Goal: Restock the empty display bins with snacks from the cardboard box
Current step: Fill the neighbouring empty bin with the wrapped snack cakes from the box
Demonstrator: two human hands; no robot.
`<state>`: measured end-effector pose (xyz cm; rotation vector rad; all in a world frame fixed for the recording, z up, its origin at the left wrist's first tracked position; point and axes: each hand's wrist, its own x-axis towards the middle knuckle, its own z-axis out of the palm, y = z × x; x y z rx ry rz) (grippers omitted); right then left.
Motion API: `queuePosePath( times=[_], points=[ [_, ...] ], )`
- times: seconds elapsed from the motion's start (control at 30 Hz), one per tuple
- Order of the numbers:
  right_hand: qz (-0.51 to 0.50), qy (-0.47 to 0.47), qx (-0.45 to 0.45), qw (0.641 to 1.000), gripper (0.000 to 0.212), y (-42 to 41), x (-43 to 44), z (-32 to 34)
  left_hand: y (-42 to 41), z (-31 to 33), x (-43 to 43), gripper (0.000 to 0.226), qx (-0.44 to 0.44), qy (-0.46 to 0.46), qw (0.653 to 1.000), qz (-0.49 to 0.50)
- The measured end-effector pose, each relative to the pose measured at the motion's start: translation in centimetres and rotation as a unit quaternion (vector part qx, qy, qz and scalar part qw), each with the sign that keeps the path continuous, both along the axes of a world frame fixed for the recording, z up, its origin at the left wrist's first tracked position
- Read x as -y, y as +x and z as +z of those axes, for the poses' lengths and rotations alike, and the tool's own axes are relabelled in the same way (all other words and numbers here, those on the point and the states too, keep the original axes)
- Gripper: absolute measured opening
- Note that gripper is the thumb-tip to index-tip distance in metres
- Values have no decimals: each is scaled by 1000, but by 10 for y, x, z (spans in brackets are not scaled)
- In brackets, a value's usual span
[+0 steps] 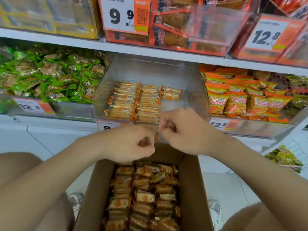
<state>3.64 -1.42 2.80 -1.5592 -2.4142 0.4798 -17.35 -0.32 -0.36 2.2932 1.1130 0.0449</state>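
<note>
Snacks [143, 197] fill the cardboard box [190, 189], which is cut off below. Beyond its far edge, the clear bin [150, 70] has open room at right. Left hand [131, 144] and right hand [181, 132] curl above that edge, and through the blur I cannot tell what either grip holds.

- i'm looking at a shop aisle: white shelves [50, 36] in tiers, one above another.
- clear bins [150, 70] filled with wrapped snack packets [50, 72], sorted by kind.
- orange price tags [124, 14] on bin fronts read 9.9 and 12.8; one carries a qr code [142, 15].
- a cardboard box [191, 189] of stock sits open below.
</note>
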Motion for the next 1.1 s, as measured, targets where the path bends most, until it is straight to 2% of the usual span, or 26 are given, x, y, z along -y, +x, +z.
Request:
queuePosePath(
  times=[0.1,0.13,0.2,0.27,0.37,0.47,0.57,0.63,0.73,0.87,0.93,1.03,1.1],
  points=[
    [62,-87,107,989,16,-4,36,-45,5,-33,12,25,-217,-82,970,-66],
    [69,-109,151,980,17,-5,44,-66,8,-48,13,29,-265,-99,957,-66],
    [58,-143,222,963,13,-4,54,-108,14,-80,13,34,-298,-120,946,-51],
    [24,-168,247,954,11,1,55,-148,17,-114,10,38,-275,-135,952,-17],
    [-68,-222,177,957,9,12,51,-192,14,-172,10,33,-219,-145,963,64],
    [-152,-270,118,943,15,17,54,-235,11,-225,23,22,-202,-124,962,138],
    [-197,-290,106,930,4,14,52,-273,12,-261,30,45,-224,-122,958,133],
    [-196,-252,109,941,13,9,43,-287,13,-276,27,59,-222,-120,959,131],
    [-147,-174,92,969,58,3,24,-303,16,-295,19,75,-172,-117,966,157],
    [-91,-225,7,970,77,-7,5,-323,22,-317,8,80,-89,-129,965,212],
    [-80,-244,65,964,87,-10,2,-334,23,-326,3,89,-72,-168,960,212],
    [-91,-179,166,965,78,-18,3,-345,23,-337,-1,84,-63,-197,953,220],
    [-130,-163,138,968,63,-19,3,-354,24,-341,-1,71,-60,-173,957,225]
  ],
)
